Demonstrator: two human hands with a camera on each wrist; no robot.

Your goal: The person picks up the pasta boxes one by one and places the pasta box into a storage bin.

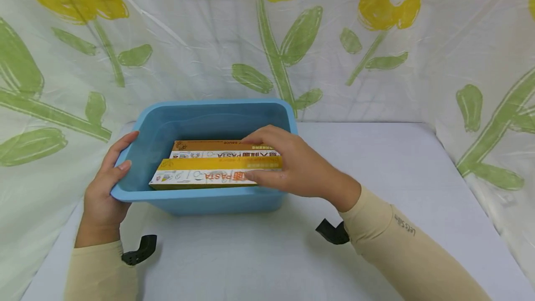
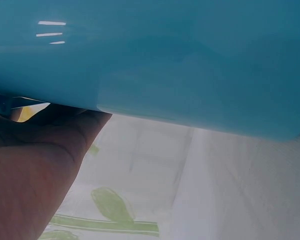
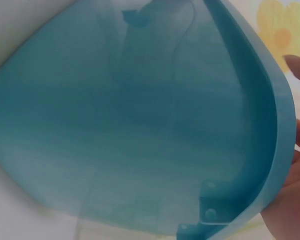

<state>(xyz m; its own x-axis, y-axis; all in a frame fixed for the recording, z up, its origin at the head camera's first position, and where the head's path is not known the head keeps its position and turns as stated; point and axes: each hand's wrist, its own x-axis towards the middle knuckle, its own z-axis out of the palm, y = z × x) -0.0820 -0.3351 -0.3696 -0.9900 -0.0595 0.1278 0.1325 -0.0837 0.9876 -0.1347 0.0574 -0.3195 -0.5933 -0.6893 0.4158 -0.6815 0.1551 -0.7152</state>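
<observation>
A light blue plastic bin stands on the white table, with two pasta boxes lying side by side inside. The front pasta box has a yellow band over a white printed face; the rear pasta box has a brown band. My left hand grips the bin's left rim, thumb on the near side. Over the boxes' right end reaches my right hand, its thumb and fingers spread apart. The thumb lies over the front box and the fingers over the rear one. Both wrist views mostly show the bin's outer wall.
A white curtain with yellow flowers and green leaves hangs behind and at both sides of the table. Black curved pieces stick out at both wrists.
</observation>
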